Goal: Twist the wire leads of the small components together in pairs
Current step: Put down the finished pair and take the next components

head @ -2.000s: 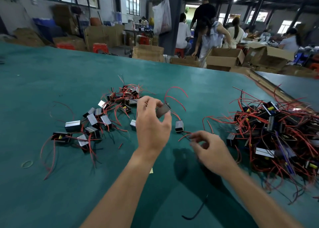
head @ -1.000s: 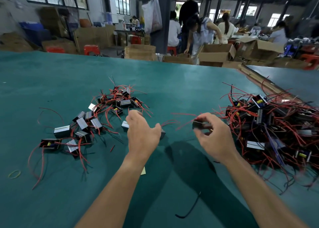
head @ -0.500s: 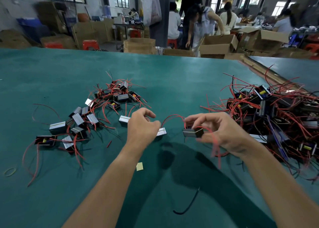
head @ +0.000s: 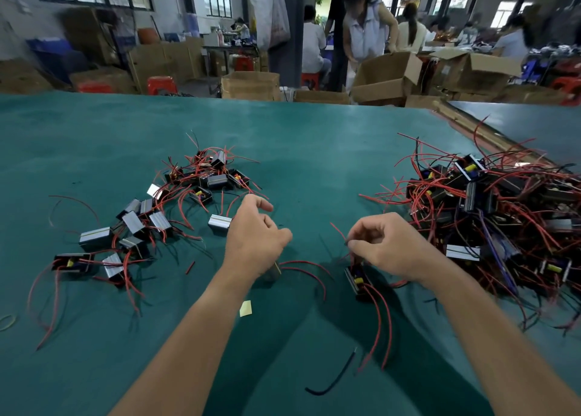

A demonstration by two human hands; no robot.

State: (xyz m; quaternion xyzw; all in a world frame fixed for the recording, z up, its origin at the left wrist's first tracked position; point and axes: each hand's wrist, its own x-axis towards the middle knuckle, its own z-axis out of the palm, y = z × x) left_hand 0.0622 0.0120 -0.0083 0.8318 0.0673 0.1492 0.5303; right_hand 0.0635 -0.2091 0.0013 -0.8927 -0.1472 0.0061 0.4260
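The person is starting one pair. The right hand (head: 386, 245) is pinching the thin wires of a black component (head: 356, 278). The part is hanging just under the hand, and its red leads (head: 379, 318) are dangling down. The left hand (head: 254, 239) is curling over a small component (head: 272, 273) and seems to be holding it, but the grip is mostly hidden.

Next, I think, the two parts' wires need bringing together and rolling between fingertips.

The green counter (head: 283, 132) is carrying a little pile (head: 138, 223) on the left and a big tangled pile (head: 490, 214) on the right. Behind it, people are working among cardboard boxes (head: 386, 79).
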